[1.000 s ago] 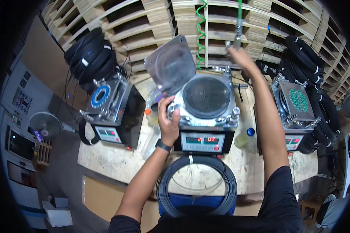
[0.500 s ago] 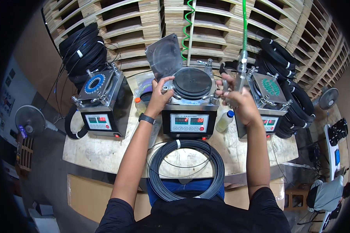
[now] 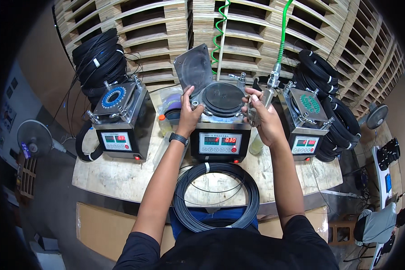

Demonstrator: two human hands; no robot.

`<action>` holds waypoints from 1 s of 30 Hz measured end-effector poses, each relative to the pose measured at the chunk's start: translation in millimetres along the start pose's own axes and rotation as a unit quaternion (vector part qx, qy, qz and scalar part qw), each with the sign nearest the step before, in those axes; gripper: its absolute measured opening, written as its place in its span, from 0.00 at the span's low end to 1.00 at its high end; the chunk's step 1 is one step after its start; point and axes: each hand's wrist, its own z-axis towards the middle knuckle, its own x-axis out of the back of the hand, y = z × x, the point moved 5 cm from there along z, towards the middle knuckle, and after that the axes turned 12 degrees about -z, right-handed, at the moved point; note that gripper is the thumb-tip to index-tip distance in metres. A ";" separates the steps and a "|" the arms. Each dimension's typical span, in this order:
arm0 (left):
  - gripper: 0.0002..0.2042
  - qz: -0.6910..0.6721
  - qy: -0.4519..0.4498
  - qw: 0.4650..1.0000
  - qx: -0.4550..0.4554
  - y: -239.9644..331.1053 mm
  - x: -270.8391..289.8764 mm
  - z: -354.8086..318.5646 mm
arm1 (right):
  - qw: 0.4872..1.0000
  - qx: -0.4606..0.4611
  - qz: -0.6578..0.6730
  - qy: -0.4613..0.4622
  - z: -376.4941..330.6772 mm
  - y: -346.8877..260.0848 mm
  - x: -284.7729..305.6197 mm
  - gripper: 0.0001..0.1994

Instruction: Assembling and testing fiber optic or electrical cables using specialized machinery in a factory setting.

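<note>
In front of me stands the middle polishing machine (image 3: pixel 195 146), a dark box with a lit red display. On top is its round black disc (image 3: pixel 223 98), uncovered. A square grey metal plate (image 3: pixel 194 67) leans tilted up behind the disc's left side. My left hand (image 3: pixel 190 118) is at the machine's left front corner, fingers and thumb apart around a small round metal fitting (image 3: pixel 195 104); contact is unclear. Beside the disc's right edge, my right hand (image 3: pixel 266 118) grips a metal air blow gun (image 3: pixel 267 96) fed by a green hose (image 3: pixel 281 47).
Similar machines stand left (image 3: pixel 117 139) with a ring of blue pieces and right (image 3: pixel 305 143) with green pieces. A black cable coil (image 3: pixel 180 198) overhangs the table front onto my lap. Bottles with orange (image 3: pixel 162 117) and blue caps flank the middle machine. Cable stacks (image 3: pixel 96 67) and pallets stand behind.
My right hand has moved left with the air blow gun, closer to the disc. My left hand stays at the left corner, its fingers slightly more upright. The view has shifted a little.
</note>
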 end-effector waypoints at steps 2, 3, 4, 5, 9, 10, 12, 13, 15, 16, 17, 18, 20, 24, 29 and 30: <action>0.34 -0.002 0.004 1.000 0.002 -0.5 -0.6 0.1 | 1.000 0.005 -0.009 -0.003 2.3 3.9 -1.6 0.22; 0.34 -0.005 0.007 1.000 0.004 -1.0 -1.4 -0.4 | 1.000 0.010 -0.019 -0.005 2.7 6.3 -1.1 0.21; 0.34 -0.006 0.006 1.000 0.006 -1.7 -2.2 0.0 | 1.000 0.014 -0.019 -0.010 3.6 9.3 1.3 0.21; 0.35 -0.004 0.006 1.000 0.001 -1.9 0.0 -0.1 | 1.000 0.012 -0.018 -0.011 4.4 9.3 3.2 0.21; 0.35 -0.028 0.012 0.999 0.010 -1.5 0.9 -0.6 | 0.999 0.008 -0.052 -0.014 9.9 -12.6 14.4 0.25; 0.35 -0.032 0.013 0.999 0.009 -0.5 -0.8 -1.0 | 0.998 0.008 -0.068 -0.015 13.8 -19.4 19.8 0.26; 0.35 -0.031 0.013 0.999 0.009 -0.2 -2.6 -0.9 | 0.996 0.003 -0.083 -0.016 23.9 -30.4 31.7 0.27; 0.35 -0.028 0.013 0.999 0.008 0.3 -2.7 -0.9 | 0.997 0.004 -0.075 -0.018 30.2 -29.3 37.0 0.27; 0.35 -0.029 0.015 0.999 0.005 0.1 -1.5 -1.2 | 0.998 -0.007 -0.066 -0.015 39.9 -29.7 42.8 0.27; 0.35 -0.035 0.017 0.999 0.010 -0.9 -0.7 -1.6 | 0.998 -0.007 -0.068 -0.016 46.1 -29.3 44.4 0.27; 0.35 -0.041 0.020 0.999 0.016 -1.9 0.9 -3.2 | 0.996 -0.008 -0.082 -0.029 53.1 -27.7 44.7 0.28; 0.34 0.015 0.020 0.999 -0.029 -1.6 4.6 -0.7 | 0.994 -0.011 -0.095 -0.044 58.1 -25.9 43.4 0.28; 0.34 -0.007 0.028 0.999 -0.017 -6.3 3.5 -3.1 | 0.990 -0.036 -0.125 -0.055 76.7 -19.8 45.8 0.28; 0.33 -0.030 0.033 0.999 -0.006 -3.5 1.4 -0.9 | 0.973 -0.091 -0.194 -0.088 98.4 -2.1 42.6 0.24; 0.33 -0.006 0.029 1.000 -0.007 -5.1 3.5 -3.0 | 0.976 -0.084 -0.174 -0.102 97.4 9.7 42.2 0.23; 0.33 -0.012 0.032 0.999 -0.005 -4.8 2.7 -3.7 | 0.977 -0.077 -0.161 -0.114 97.8 9.3 42.9 0.21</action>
